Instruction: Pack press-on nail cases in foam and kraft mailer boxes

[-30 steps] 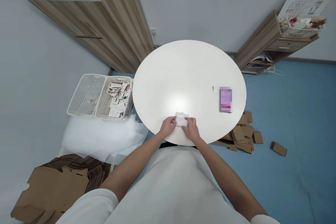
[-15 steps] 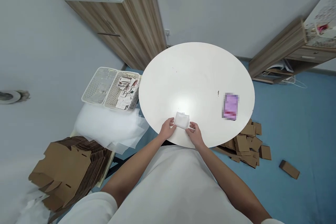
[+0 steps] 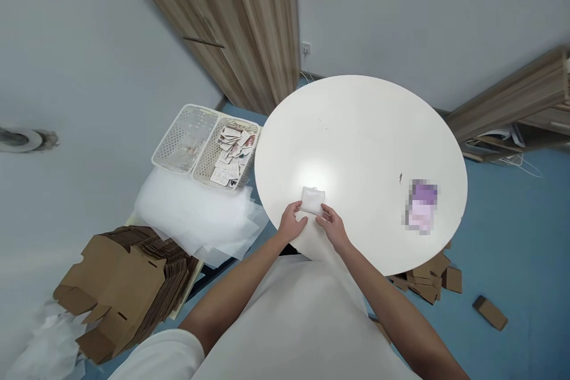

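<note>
A small square packet point(image 3: 312, 200), folded in thin white translucent sheeting, lies at the near edge of the white round table point(image 3: 356, 130). What is inside it cannot be made out. My left hand point(image 3: 292, 223) has its fingers at the packet's left edge, with the thumb at the near left corner. From the other side, my right hand point(image 3: 333, 229) has fingertips on the right edge and its thumb near the lower right corner. Both hands hold the packet between them.
Left of the table are a basket of printed cards point(image 3: 229, 157), a clear-lidded basket point(image 3: 184, 139), white foam sheets point(image 3: 196, 208) and stacked flat cardboard boxes point(image 3: 116, 279). A pixelated purple item point(image 3: 421, 206) lies on the table's right. Small brown boxes point(image 3: 430, 279) lie on the floor.
My view has shifted, so the table and furniture sit differently in the picture. My hands stay at the packet's sides; the thumbs have drawn slightly back toward me.
</note>
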Demonstrator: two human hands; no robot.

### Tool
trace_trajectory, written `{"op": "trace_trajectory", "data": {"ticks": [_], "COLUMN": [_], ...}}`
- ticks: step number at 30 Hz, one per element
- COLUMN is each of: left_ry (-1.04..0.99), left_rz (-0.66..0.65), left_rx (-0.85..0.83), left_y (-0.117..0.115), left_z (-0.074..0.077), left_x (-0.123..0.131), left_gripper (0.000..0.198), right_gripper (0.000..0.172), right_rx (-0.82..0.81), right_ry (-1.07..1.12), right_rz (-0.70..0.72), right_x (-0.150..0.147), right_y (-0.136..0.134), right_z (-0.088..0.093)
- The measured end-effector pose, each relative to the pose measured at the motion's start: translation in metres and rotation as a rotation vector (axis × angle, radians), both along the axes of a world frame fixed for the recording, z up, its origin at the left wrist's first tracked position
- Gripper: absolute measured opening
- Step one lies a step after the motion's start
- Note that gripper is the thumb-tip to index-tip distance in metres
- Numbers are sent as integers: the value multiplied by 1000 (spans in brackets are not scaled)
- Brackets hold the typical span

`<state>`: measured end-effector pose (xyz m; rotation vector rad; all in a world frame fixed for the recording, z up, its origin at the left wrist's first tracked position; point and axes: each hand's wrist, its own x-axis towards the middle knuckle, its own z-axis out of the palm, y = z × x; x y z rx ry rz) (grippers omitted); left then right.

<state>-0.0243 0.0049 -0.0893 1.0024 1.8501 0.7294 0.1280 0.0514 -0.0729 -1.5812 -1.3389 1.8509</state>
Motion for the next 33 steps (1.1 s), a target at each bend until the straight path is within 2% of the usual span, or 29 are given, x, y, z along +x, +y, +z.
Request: {"op": "trace_trajectory", "data": {"ticks": [7, 11, 15, 21, 28, 33], "left_ry": [-17, -69, -96, -122, -124, -140], "left_rz": [145, 157, 153, 128, 61, 104], "left_rx": [55, 87, 134, 202, 274, 315], "left_y": [19, 35, 52, 63, 53, 47], "left_z": [-1, -5, -8, -14, -15, -19], "left_x": [-69, -105, -131, -148, -145, -140], "left_gripper": [55, 60, 65, 66, 73, 73], "right_gripper": [59, 62, 62, 58, 56, 59], "right_rx": [13, 23, 43, 62, 55, 1], "right_ry": [28, 19, -7, -46, -32, 9], "right_rz": [62, 40, 24, -9, -59, -81], "right_x": [-87, -132, -160, -172, -167, -151], "right_y": [27, 45, 61, 71, 65, 54], "right_z": [-1, -3, -3, -5, -7, -1]}}
